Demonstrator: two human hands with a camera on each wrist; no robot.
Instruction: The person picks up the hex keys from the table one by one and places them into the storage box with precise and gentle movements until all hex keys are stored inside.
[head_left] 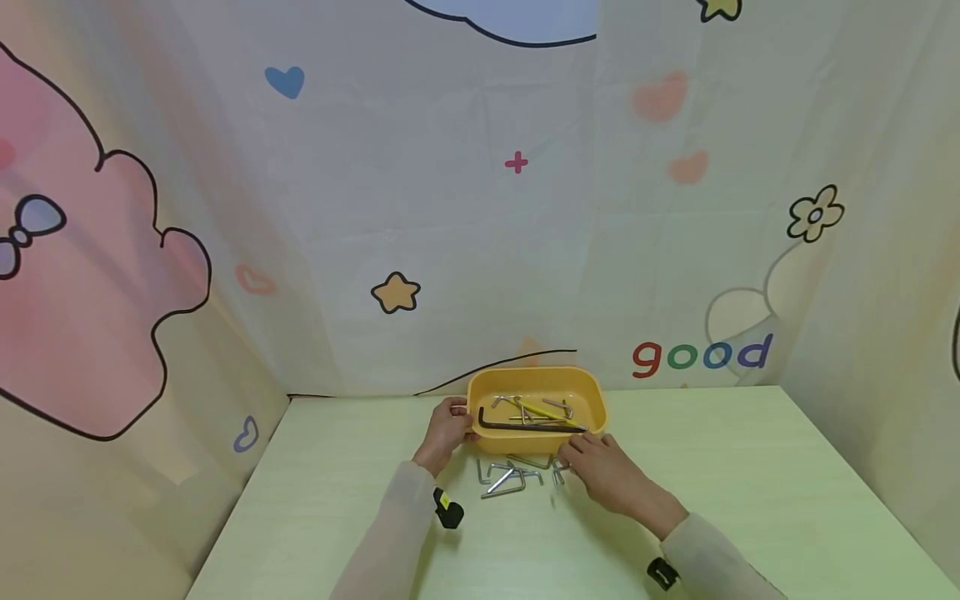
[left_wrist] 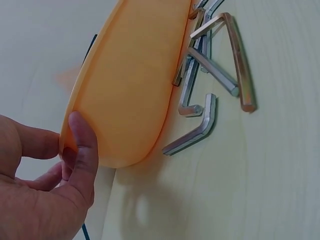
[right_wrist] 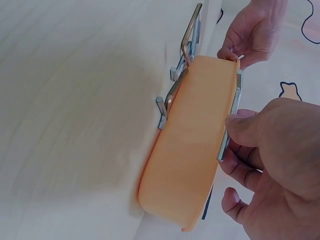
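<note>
Both hands busy. Left hand (head_left: 444, 433) pinches the rim at the near end of the yellow plastic tray (head_left: 525, 444), thumb on the outer wall, fingers over at the rim. Right hand (head_left: 611, 475) grips 1 silver hex key (right_wrist: 233, 103) between thumb and fingers, key lying along the tray's front rim, right-end side. Tray sits on the worktop (head_left: 322, 500), between the hands and slightly beyond them, long side facing the person. Inside tray: 1 big black hex key (head_left: 517, 427) running lengthwise near the front wall, left hand's end to right hand's end; 1 slim yellow item (head_left: 542, 409) slanting down toward the right hand, exact type unclear; several small silver keys mixed around it, overlapping, count unclear. More L-shaped hex keys loose on the worktop in front of the tray, between the hands: 1 short silver L-key (left_wrist: 208, 115) nearest the left hand, 1 brass-toned L-key (left_wrist: 240, 65) farther from it, others crossed in a pile, and a small cluster (right_wrist: 162, 115) just beside the right hand. Light sleeves (head_left: 393, 517) on both arms; black wrist device (head_left: 448, 510) below the left hand.
</note>
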